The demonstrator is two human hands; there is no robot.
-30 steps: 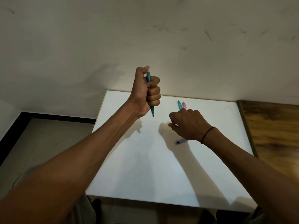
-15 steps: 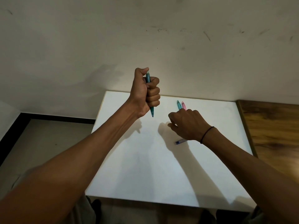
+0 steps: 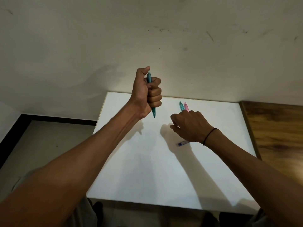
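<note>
1. Fist of left hand (image 3: 147,95) wraps teal pen (image 3: 149,78): upright, tip down, above far-left part of table (image 3: 147,169), thumb on top end.
2. Step, prob.: clicking/testing the pen. Next: firm thumb press, pen kept steady.
3. Right hand (image 3: 188,126) hovers curled over second teal pen (image 3: 181,106), pink pen (image 3: 186,106) & blue pen (image 3: 182,143); can't tell if it holds any.
4. No holder in view; pens lie loose.

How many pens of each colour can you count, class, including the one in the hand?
Teal: 2, held pen in the left hand, lying pen on the table
Pink: 1, pink pen
Blue: 1, blue pen end showing by the right hand
Total: 4
</note>
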